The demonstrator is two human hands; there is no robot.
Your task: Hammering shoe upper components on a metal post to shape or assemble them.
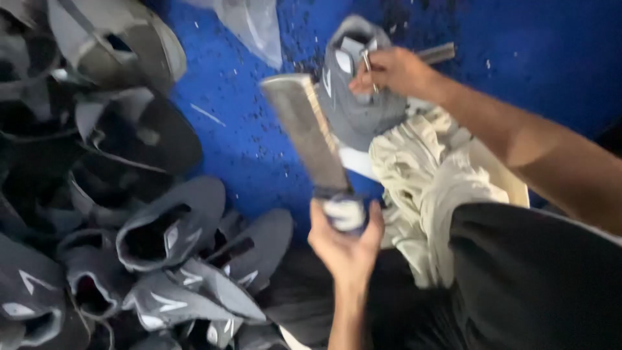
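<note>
Left hand gripping broad blade, right hand grasping grey shoe upper beyond it

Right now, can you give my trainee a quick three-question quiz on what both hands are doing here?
1. True or false: the left hand grips a flat metal rasp by its handle.
2. The right hand rests on: A) a grey shoe upper B) a bottle C) a hammer.
3. What colour is the work surface?

Key: 1 true. 2 A. 3 blue.
</note>
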